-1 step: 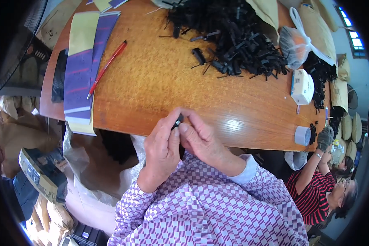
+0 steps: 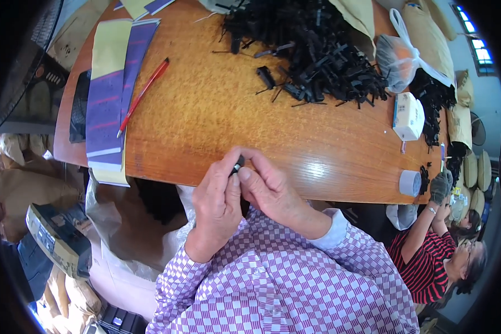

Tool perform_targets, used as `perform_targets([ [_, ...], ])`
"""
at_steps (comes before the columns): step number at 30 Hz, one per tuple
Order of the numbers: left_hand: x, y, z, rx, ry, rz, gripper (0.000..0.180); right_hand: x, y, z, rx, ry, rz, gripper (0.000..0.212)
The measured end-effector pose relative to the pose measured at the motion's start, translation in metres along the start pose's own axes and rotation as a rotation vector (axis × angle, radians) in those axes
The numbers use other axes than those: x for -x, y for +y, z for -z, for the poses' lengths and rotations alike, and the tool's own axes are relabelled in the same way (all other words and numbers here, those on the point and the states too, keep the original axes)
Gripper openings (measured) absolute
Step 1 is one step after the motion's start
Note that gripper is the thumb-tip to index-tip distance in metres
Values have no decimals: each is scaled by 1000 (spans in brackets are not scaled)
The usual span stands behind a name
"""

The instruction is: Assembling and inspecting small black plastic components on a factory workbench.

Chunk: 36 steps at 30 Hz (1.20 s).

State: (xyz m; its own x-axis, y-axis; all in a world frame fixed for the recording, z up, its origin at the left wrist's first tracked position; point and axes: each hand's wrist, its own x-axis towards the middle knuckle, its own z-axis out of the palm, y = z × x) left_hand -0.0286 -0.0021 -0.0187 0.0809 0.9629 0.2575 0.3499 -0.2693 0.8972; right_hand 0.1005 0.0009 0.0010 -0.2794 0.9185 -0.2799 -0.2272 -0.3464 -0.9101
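Observation:
Both hands meet just over the table's near edge, around a small black part (image 2: 240,161) with a pale, shiny spot. My left hand (image 2: 212,203) is closed, pinching it between thumb and fingers. My right hand (image 2: 275,195) is closed on it from the other side, thumb against the part. Fingers cover most of the piece, so its full shape is hidden. Beyond the hands, a large heap of black plastic parts (image 2: 323,61) with thin stems spreads over the table. One loose black part (image 2: 266,78) lies at the heap's left edge.
On the wooden table (image 2: 195,111) lie a red pen (image 2: 143,97) and purple-yellow paper sheets (image 2: 107,92). To the right are a tied plastic bag (image 2: 395,64), a white box (image 2: 409,117) and a tape roll (image 2: 409,183). A gloved co-worker (image 2: 428,256) works there. An open sack (image 2: 122,222) stands lower left.
The view has shifted very slightly. Both hands keep the same grip on the small black part.

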Motion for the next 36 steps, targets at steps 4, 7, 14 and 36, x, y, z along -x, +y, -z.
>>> perform_targets([
  [4, -9, -3, 0, -106, 41, -128, 31, -12, 2, 12, 279, -34, 122, 27],
  [7, 3, 3, 16, -178, -28, 8, 30, -21, -13, 38, 606, -197, 157, 30],
  [14, 32, -21, 85, -869, -4, 24, 29, -55, -38, 115, 1503, 380, 364, 22],
  [36, -58, 2, -35, 1043, -606, 778, 41, -3, -45, 125, 1425, -25, 943, 33],
])
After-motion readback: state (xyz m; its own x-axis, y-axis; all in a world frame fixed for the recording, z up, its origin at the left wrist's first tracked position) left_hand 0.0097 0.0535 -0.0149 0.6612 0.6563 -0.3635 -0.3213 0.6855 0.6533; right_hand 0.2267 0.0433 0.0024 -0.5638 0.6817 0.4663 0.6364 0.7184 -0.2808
